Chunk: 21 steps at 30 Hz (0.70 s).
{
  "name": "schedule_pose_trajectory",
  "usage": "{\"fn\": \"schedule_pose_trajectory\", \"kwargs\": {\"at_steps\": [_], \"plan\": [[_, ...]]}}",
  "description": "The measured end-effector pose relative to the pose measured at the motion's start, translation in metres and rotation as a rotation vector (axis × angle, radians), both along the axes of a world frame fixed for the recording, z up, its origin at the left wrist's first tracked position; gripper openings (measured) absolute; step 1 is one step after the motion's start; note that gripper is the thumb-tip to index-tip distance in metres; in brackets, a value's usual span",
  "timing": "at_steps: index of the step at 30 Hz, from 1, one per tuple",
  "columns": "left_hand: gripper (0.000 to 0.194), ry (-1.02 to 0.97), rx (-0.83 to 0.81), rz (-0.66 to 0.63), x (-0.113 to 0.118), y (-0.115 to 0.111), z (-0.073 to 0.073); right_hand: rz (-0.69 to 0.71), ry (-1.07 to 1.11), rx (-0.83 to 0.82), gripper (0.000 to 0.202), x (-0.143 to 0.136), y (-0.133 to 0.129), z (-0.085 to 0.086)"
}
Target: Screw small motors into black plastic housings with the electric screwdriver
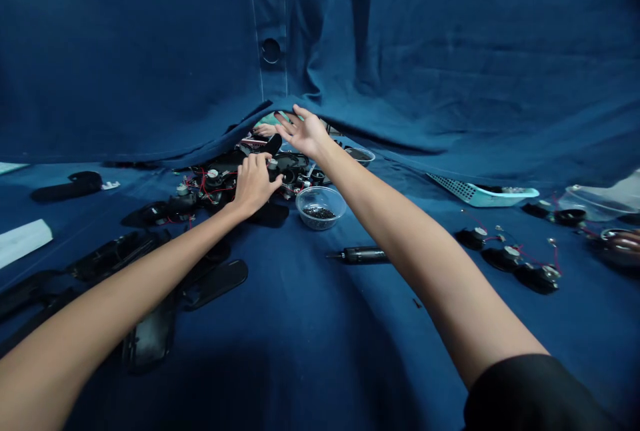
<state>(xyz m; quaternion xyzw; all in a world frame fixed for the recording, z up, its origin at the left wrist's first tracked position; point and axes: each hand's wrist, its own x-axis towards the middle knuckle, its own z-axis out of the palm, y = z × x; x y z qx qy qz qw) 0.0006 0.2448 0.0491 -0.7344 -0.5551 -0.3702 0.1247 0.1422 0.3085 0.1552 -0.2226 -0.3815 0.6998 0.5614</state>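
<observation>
My right hand is raised with its fingers spread, palm up, against the lower edge of a hanging blue cloth. The cloth bulges upward above it. My left hand rests with fingers apart over a heap of black plastic parts with red wires; whether it touches one is hidden. Just right of that hand stands a clear bowl holding small dark pieces. A black screwdriver-like tool lies on the blue surface, partly behind my right forearm.
Black shells lie around my left forearm. On the right are a turquoise basket, wired black parts and a clear container. A white piece lies far left. Another person's hand shows beyond the heap.
</observation>
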Motion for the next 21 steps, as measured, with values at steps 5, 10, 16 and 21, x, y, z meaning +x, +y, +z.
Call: {"fn": "schedule_pose_trajectory", "kwargs": {"at_steps": [5,10,16,21], "plan": [[0.049,-0.221,0.088,0.092,-0.011,0.019,0.024,0.085,0.077,0.083,0.012,0.002,-0.004,0.005],[0.051,-0.404,-0.033,0.154,-0.028,0.047,0.050,0.126,0.115,0.141,0.012,0.000,-0.011,0.011],[0.052,-0.435,-0.105,0.268,-0.047,0.072,0.073,0.173,0.151,0.092,0.010,-0.001,-0.021,0.013],[0.043,-0.407,-0.199,0.270,-0.061,0.082,0.083,0.175,0.091,0.079,0.012,0.003,-0.029,0.007]]}}
